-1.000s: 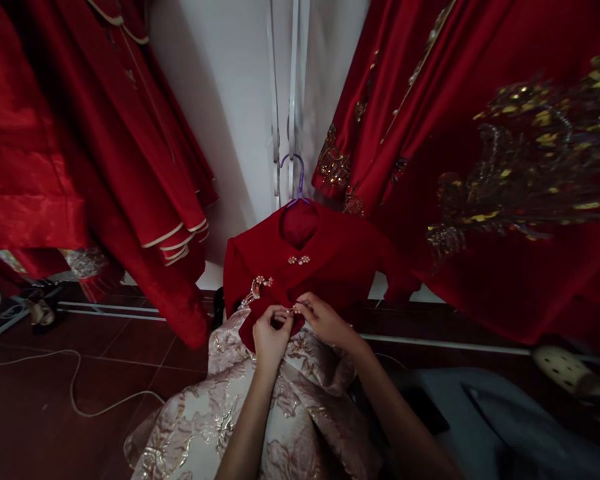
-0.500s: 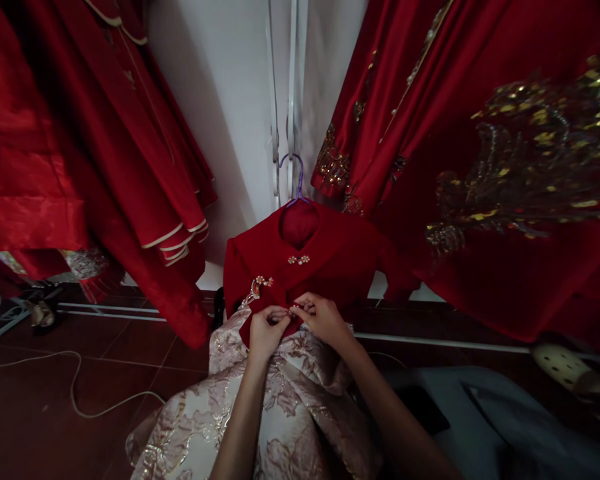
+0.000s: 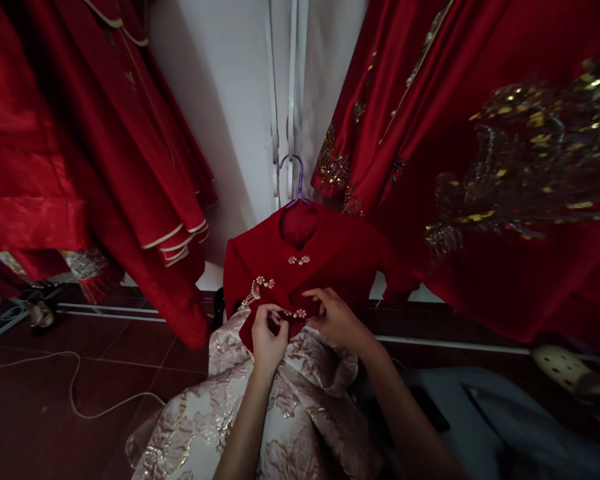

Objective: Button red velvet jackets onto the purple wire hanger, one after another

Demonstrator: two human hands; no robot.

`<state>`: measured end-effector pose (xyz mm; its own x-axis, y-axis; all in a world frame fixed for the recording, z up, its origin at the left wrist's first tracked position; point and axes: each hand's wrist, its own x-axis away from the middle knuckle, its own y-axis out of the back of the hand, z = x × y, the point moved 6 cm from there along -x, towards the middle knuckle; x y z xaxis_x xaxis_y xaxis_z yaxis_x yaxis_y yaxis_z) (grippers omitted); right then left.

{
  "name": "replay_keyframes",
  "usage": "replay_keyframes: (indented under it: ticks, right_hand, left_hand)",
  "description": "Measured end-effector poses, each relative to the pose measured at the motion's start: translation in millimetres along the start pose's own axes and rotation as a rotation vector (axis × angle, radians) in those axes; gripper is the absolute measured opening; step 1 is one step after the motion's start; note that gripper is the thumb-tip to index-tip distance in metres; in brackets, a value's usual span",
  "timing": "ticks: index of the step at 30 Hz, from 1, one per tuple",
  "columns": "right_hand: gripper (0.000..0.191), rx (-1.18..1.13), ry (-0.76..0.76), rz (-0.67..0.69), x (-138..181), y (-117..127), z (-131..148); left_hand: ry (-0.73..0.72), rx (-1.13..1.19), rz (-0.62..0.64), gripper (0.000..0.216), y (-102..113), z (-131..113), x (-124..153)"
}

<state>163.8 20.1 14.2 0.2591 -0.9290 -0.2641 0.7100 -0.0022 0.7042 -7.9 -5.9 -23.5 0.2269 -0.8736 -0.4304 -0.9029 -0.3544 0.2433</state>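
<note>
Change over the last second: both hands were bunched tight over the lower clasp (image 3: 294,313), covering it. Now they have parted and the clasp lies exposed between them, flat across the front edge of the red jacket (image 3: 330,257).
Read: the fiddly part at that clasp appears finished. Its two halves look joined, but it is small and dim, so I'm not sure.

Hands:
- left hand (image 3: 270,337): thumb and forefinger pinched on the left end of the lower clasp, just touching it.
- right hand (image 3: 337,319): has shifted right, fingers spread on the jacket cloth just beside the clasp. Can't tell if it grips the cloth or only presses.

Jacket location: centre of the scene, hanging on a purple hanger (image 3: 294,175) hooked on the white rail (image 3: 294,87). The upper clasp (image 3: 299,260) sits above the hands and a gold brooch (image 3: 257,288) to the left. The brocade skirt (image 3: 200,420) spills below, near side, under both forearms.

Around:
- red gowns (image 3: 80,133) hang close on the left
- an embroidered gown (image 3: 530,153) on the right crowds the jacket's sleeve
- a white cable (image 3: 75,390) lies loose on the floor, near left
- shoes (image 3: 39,313) at far left

Nothing lies between the hands and the clasp.
</note>
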Motion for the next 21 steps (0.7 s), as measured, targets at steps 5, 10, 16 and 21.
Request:
replay_keyframes:
  ticks: [5, 10, 16, 21]
  right_hand:
    - [0.043, 0.029, 0.008, -0.081, 4.8, 34.7, 5.7]
    - [0.031, -0.013, 0.043, -0.096, 3.3, 37.9, 14.2]
    - [0.022, 0.030, 0.046, 0.038, 0.4, 6.8, 8.4]
    - [0.016, -0.038, -0.003, 0.068, -4.8, -9.0, 0.2]
  left_hand:
    - [-0.127, -0.226, -0.052, 0.010, 8.2, -17.6, 4.5]
    - [-0.172, -0.356, 0.062, 0.016, -1.5, -22.3, 4.5]
    - [-0.190, -0.363, 0.101, 0.015, -5.8, -19.7, 5.1]
    - [-0.168, -0.347, 0.089, 0.016, -5.7, -15.5, 3.7]
